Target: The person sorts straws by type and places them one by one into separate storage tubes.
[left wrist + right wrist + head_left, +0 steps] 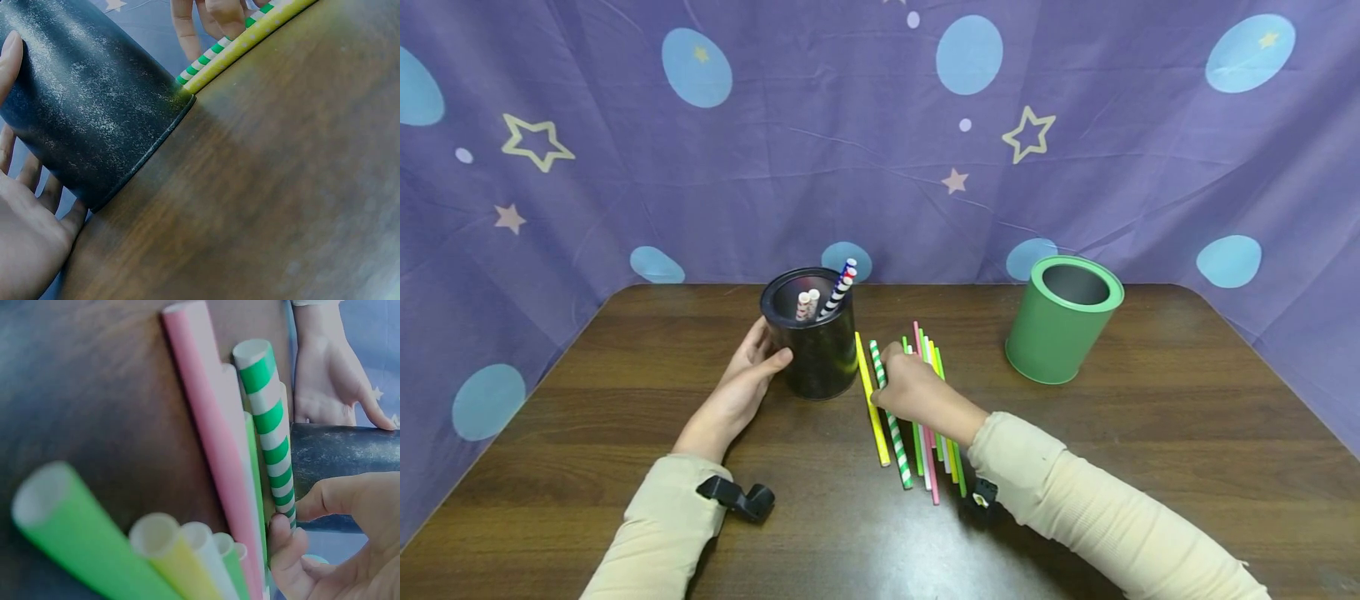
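Note:
My left hand [745, 387] holds a black can [816, 362] from its left side, thumb on the near wall and fingers behind. Striped paper straws stand in the can, including a black-and-white one [836, 297] and a pair with reddish patterns or pale ends lower inside. To the right of the can, my right hand [921, 392] pinches a green-and-white striped straw [272, 434] between thumb and fingertips. Beside that straw lies a yellow straw with pale dots [256, 40], its far end close to the can's base.
Under and right of my right hand lies a bunch of thin straws, among them a pink one [206, 406], a yellow one [181, 553] and a light green one [75, 531]. A green can [1052, 346] stands at the back right of the brown table [820, 542].

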The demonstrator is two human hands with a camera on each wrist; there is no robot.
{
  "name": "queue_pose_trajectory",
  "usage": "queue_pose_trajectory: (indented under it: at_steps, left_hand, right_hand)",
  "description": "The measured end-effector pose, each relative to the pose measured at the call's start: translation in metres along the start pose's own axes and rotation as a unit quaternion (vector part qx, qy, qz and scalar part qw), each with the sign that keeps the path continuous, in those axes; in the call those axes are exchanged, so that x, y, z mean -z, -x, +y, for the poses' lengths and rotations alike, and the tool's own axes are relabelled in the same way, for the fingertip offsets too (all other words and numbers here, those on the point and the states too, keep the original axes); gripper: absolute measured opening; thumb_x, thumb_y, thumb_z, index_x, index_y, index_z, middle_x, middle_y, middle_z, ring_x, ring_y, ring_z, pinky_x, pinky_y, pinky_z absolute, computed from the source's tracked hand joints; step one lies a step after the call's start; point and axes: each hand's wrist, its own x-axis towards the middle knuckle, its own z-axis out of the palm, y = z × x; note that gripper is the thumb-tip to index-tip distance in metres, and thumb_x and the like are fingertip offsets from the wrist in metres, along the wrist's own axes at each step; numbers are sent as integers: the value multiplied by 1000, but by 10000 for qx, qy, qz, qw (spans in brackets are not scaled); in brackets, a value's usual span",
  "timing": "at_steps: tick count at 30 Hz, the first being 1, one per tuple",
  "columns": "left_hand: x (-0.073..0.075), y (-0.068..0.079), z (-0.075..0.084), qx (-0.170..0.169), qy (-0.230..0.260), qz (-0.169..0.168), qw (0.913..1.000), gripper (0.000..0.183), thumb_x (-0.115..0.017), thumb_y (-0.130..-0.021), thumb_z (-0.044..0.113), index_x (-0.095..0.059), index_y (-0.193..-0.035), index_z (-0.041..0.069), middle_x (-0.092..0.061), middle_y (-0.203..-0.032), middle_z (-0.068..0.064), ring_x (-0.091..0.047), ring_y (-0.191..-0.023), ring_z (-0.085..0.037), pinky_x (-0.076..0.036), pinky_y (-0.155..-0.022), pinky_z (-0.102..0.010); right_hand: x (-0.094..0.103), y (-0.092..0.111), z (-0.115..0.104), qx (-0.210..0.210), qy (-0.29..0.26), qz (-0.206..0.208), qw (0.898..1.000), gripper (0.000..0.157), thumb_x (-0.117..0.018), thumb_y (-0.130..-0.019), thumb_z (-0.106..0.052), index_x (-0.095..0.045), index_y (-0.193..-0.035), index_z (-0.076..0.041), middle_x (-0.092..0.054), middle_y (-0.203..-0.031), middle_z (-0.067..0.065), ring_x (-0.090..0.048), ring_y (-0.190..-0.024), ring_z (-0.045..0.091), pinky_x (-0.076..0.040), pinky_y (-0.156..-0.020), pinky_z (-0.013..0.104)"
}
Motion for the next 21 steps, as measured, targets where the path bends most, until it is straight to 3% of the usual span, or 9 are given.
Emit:
queue_pose_trajectory:
  at_steps: [7, 21]
  left_hand:
    - [0, -1, 0, 10, -15, -2, 10000, 93, -74, -90, 17, -12, -158, 7, -21, -158, -12, -19, -144, -22, -16, -116, -35]
    - [0, 0, 0, 3, -41, 52, 10000, 90, -74, -90, 17, -15, -157, 7, -27, -153, -6, -24, -141, -18, -18, -115, -34]
  right_hand:
    - [4, -1, 4, -114, -654, -162, 9977, 55, -71, -87, -8, -43, -133, 6, -61, -69, 8, -57, -55, 17, -49, -56, 29]
    - [23, 12, -3, 308, -2029, 209, 9785, 51, -59, -87, 1, -43, -135, 6, -63, -78, 9, -59, -57, 17, -49, -53, 26]
